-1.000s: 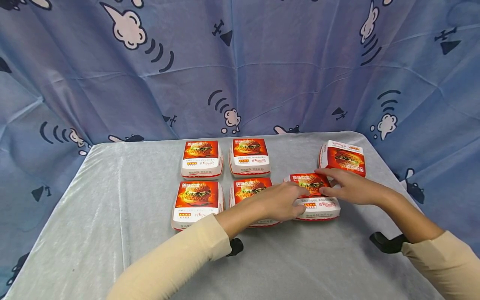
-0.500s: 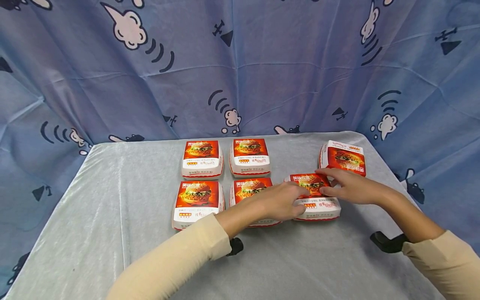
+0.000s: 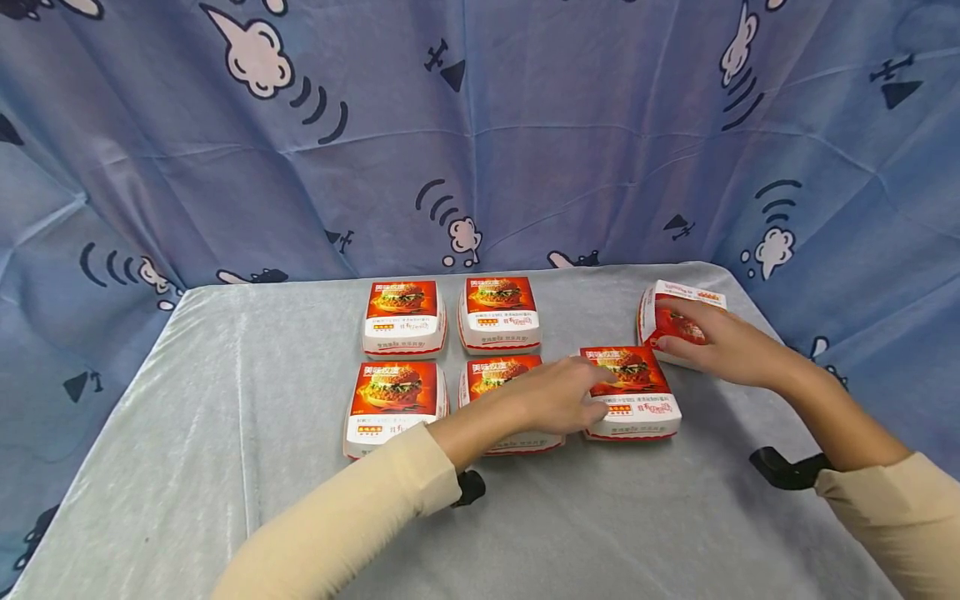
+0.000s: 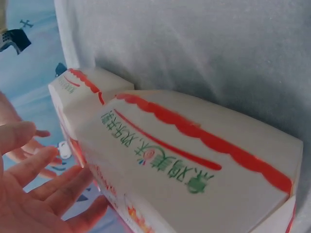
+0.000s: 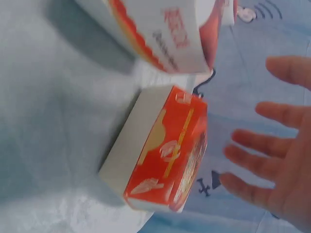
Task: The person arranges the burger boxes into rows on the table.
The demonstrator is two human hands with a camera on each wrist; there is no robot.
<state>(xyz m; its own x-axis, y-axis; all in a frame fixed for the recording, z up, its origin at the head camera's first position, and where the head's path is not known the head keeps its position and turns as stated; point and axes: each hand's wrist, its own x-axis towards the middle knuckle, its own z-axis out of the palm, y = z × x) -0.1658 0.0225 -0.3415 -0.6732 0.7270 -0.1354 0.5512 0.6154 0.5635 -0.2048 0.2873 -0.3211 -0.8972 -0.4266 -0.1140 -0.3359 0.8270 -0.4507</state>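
Note:
My left hand (image 3: 558,400) reaches over the front-row middle burger box (image 3: 501,379), fingers pointing onto the left part of the front-right burger box (image 3: 637,396). In the left wrist view the left hand (image 4: 43,204) has its fingers stretched out beside the boxes' tops. My right hand (image 3: 716,337) is spread over the back-right burger box (image 3: 693,293), which lies turned and partly hidden by it. Seen from the right wrist, the fingers of the right hand (image 5: 282,150) are apart, with a gap to the box (image 5: 163,150); whether they touch it is unclear.
Two burger boxes stand behind, one at left (image 3: 402,321) and one in the middle (image 3: 498,317). A front-left burger box (image 3: 393,400) is near my left sleeve. Grey cloth covers the table (image 3: 180,442); a blue printed curtain (image 3: 570,192) hangs behind.
My right hand has left the front-right box and moved back and right over the back-right box. My left hand stays almost in place; the front-right box now shows more of its top.

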